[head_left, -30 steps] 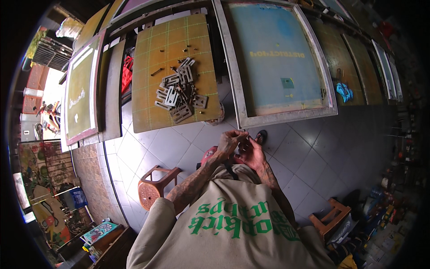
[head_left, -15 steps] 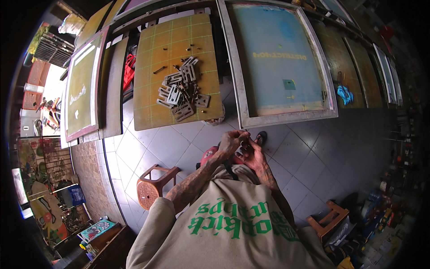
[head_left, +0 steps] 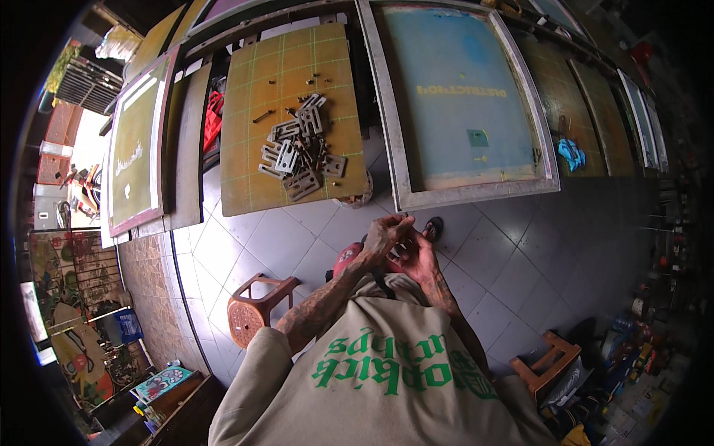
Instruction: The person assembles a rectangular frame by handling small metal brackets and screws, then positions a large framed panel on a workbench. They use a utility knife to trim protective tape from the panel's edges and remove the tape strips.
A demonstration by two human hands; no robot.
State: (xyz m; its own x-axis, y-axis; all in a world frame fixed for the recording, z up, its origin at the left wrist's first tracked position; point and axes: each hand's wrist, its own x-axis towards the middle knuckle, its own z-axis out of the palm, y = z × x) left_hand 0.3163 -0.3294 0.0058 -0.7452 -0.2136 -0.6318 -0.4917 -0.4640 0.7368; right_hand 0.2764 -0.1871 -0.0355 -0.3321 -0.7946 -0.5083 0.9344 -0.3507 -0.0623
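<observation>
Both hands meet over the tiled floor [head_left: 282, 238]; the left hand [head_left: 383, 236] and right hand [head_left: 416, 256] have their fingers curled around something small, possibly a metal part. Metal brackets [head_left: 297, 152] lie heaped on the yellow board [head_left: 253, 89].

At frame centre, the left hand [head_left: 381, 236] and right hand [head_left: 419, 256] meet over a small part too tiny to identify. Metal brackets [head_left: 297, 152] lie heaped on the yellow board [head_left: 256, 97] above, upper centre.

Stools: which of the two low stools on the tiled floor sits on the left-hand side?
The round-topped orange-brown plastic stool, on the grey tiled floor beside the left forearm. The other, a square wooden stool, stands at the lower right.
</observation>
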